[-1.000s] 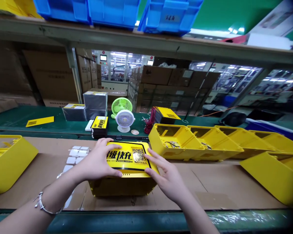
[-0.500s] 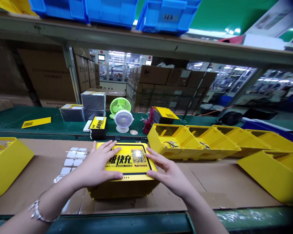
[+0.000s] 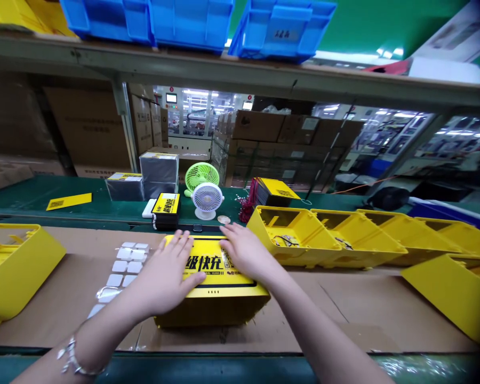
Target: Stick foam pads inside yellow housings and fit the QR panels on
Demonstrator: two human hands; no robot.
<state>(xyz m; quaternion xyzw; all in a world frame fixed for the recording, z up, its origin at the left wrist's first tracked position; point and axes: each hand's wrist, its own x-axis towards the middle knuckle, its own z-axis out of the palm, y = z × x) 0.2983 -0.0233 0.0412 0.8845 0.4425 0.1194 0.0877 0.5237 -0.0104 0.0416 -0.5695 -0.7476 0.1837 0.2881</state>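
We rest our left hand (image 3: 166,277) and right hand (image 3: 248,254), fingers spread, on the yellow, black-lettered, rectangular plastic box (image 3: 212,310) beneath both, its long axis running left to right on brown cardboard (image 3: 370,298).

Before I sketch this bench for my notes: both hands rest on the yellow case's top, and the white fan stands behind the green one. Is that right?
Not quite: the head view shows the white fan standing in front of the green fan. The left hand and right hand do rest on the top of the yellow case.
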